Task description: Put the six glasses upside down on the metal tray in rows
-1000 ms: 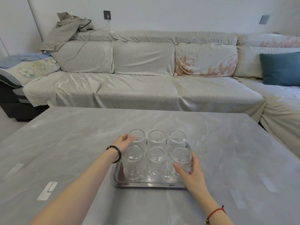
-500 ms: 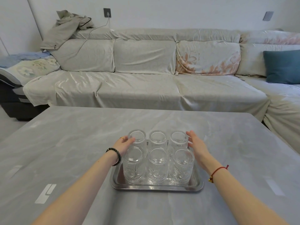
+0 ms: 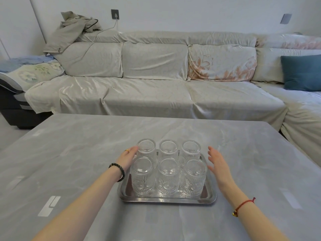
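Several ribbed clear glasses (image 3: 168, 176) stand upside down on the metal tray (image 3: 166, 199), in two rows of three. My left hand (image 3: 127, 158) rests flat against the left side of the back-left glass (image 3: 146, 150), fingers extended. My right hand (image 3: 218, 162) hovers open just right of the tray, fingers apart, a small gap away from the right-hand glasses (image 3: 194, 177). Neither hand holds anything.
The tray sits near the front middle of a grey marbled table (image 3: 69, 153). Behind the table runs a covered sofa (image 3: 156, 94) with a teal cushion (image 3: 302, 73) at the right and clothes (image 3: 73, 30) piled at the left.
My right hand has moved from the front-right glass to the back-right one, then drawn off to the right of the tray. My left hand stays against the back-left glass.
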`<action>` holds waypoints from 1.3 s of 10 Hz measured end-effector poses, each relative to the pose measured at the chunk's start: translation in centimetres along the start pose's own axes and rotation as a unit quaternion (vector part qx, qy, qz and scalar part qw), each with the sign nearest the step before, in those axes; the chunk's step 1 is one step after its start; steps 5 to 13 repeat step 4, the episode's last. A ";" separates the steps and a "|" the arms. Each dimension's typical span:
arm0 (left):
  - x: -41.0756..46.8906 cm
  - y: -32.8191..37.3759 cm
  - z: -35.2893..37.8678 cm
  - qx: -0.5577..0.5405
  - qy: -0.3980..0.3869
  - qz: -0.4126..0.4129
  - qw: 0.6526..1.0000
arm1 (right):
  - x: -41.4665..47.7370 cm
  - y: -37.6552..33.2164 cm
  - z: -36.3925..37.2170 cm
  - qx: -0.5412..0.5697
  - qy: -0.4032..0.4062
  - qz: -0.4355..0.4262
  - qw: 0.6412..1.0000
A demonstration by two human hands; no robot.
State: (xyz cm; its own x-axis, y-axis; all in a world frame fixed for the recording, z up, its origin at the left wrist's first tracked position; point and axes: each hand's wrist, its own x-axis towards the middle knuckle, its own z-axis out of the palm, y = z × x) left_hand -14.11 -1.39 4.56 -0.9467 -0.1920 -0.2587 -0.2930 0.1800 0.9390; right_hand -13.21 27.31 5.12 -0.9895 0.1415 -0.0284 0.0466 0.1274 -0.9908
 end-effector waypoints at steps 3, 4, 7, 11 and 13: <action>-4.1 -8.1 -4.6 0.262 0.074 0.058 0.960 | -10.5 -8.5 -3.5 0.239 -0.040 -0.234 0.942; -4.7 -10.1 -5.8 0.429 0.073 0.025 0.900 | -13.3 -15.1 -6.0 0.264 -0.152 -0.372 0.877; -4.7 -10.1 -5.8 0.429 0.073 0.025 0.900 | -13.3 -15.1 -6.0 0.264 -0.152 -0.372 0.877; -4.7 -10.1 -5.8 0.429 0.073 0.025 0.900 | -13.3 -15.1 -6.0 0.264 -0.152 -0.372 0.877; -4.7 -10.1 -5.8 0.429 0.073 0.025 0.900 | -13.3 -15.1 -6.0 0.264 -0.152 -0.372 0.877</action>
